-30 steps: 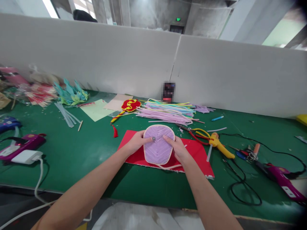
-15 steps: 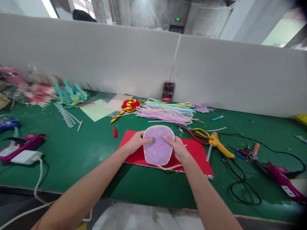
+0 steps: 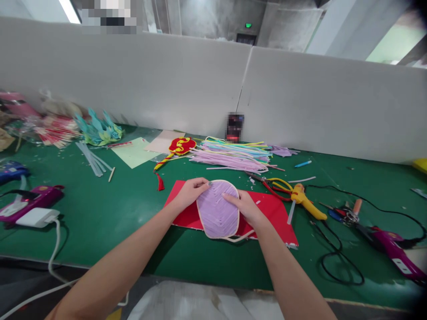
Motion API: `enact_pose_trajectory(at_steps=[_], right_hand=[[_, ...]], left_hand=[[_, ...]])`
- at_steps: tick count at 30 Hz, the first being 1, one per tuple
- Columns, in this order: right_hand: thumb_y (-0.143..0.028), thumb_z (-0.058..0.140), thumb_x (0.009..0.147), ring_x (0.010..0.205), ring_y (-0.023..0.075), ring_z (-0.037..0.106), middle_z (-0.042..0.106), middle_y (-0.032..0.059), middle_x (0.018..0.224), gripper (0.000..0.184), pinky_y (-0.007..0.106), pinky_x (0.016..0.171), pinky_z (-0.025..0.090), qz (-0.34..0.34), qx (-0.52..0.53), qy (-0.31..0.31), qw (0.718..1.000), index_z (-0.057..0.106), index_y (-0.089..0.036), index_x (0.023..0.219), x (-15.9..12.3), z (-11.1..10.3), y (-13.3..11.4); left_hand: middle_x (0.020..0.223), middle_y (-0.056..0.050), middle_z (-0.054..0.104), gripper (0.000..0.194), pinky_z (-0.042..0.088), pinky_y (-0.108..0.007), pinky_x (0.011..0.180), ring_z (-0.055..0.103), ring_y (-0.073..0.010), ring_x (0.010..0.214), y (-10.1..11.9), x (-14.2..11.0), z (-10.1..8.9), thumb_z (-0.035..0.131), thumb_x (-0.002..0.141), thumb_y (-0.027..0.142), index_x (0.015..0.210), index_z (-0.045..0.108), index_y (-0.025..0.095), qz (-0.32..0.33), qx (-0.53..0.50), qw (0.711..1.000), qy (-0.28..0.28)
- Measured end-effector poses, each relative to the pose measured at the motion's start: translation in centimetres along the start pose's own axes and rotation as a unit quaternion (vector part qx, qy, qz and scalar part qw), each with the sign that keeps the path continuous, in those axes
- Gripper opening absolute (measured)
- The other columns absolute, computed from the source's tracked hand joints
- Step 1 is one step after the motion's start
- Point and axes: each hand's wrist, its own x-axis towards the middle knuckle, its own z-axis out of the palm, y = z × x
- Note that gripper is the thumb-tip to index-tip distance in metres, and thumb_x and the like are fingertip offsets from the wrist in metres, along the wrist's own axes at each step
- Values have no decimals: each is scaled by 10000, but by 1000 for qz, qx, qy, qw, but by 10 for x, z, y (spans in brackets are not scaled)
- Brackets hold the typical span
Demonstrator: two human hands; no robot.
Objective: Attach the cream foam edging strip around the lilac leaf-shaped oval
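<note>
Lower and slightly turned since the earlier frame, the lilac panel has its bottom edge nearer me, and my left hand has shifted up its rim. That hand now pinches the panel at about eleven o'clock, thumb on the face near the top edge; before, the thumb lay further in. My right hand grips the rim at three o'clock, thumb across the face, its fingers hidden behind. So both hands are closed on the panel, and I read the change as a re-grip and a tilt, with nothing visibly added to it. The panel sits in front of me over the red sheet; I can't tell from here whether its underside touches. A cream cord trails at five o'clock, and it has dropped with the panel. Further out on the green counter, a bundle of fuzzy sticks lies at twelve, a red-and-yellow tasselled piece at eleven, and pliers at two. At three, the yellow glue gun lies apart from both hands, where it was.
</note>
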Motion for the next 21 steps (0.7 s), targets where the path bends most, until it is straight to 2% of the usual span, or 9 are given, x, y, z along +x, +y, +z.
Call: enact_pose_trajectory(at_steps=[2,5,7,9,12,16,19,21], right_hand=[[-392,785,613,803,232,688,757,49,844,348,336,738,523,0,-6,0,1000,735,-152,860,0,0,0],[-391,777,626,796,226,688,757,48,856,340,328,732,522,0,-10,-2,1000,735,-157,868,1,0,0],[-394,772,632,789,223,689,758,49,863,345,326,728,522,0,-11,-6,1000,735,-158,881,1,0,1],[-398,772,630,787,225,689,758,49,863,355,330,729,523,0,-11,-11,1000,736,-161,893,1,1,1],[-403,775,623,788,231,691,758,50,858,368,336,734,523,1,-13,-18,1000,737,-162,900,1,1,1],[-405,769,633,798,232,690,757,51,855,375,333,731,522,1,-22,-23,999,733,-154,909,0,1,1],[-398,766,637,814,233,686,755,52,879,372,332,736,519,0,-32,-27,999,733,-153,915,0,0,1],[-394,766,640,827,234,685,754,54,896,378,334,744,517,1,-38,-33,999,732,-152,929,-1,-1,1]], left_hand=[[686,10,645,342,434,-244,613,575,-165,674,0,0,0,616,734,494,809,683,166,10,20,1000,-2],[743,-2,675,393,445,-253,633,585,-173,690,3,-2,0,582,785,455,1043,684,176,33,47,998,-14],[901,-22,711,463,466,-273,711,615,-195,790,5,-4,1,563,815,430,1219,612,207,52,60,996,-28],[1134,-37,686,483,460,-302,848,614,-226,981,7,-7,2,557,830,421,1276,574,236,68,68,994,-45],[1298,-28,608,459,406,-328,982,556,-246,1160,8,-9,3,554,839,425,1261,591,248,75,75,992,-68],[1307,-32,601,459,396,-316,996,553,-237,1175,7,-7,3,545,843,438,1251,597,235,72,83,991,-72],[1205,-45,666,425,432,-294,922,586,-241,1101,3,-5,3,540,834,458,1153,657,202,65,89,992,-68],[1027,-47,722,399,464,-282,795,626,-237,941,1,-4,4,532,825,478,1024,702,177,53,95,992,-64]])
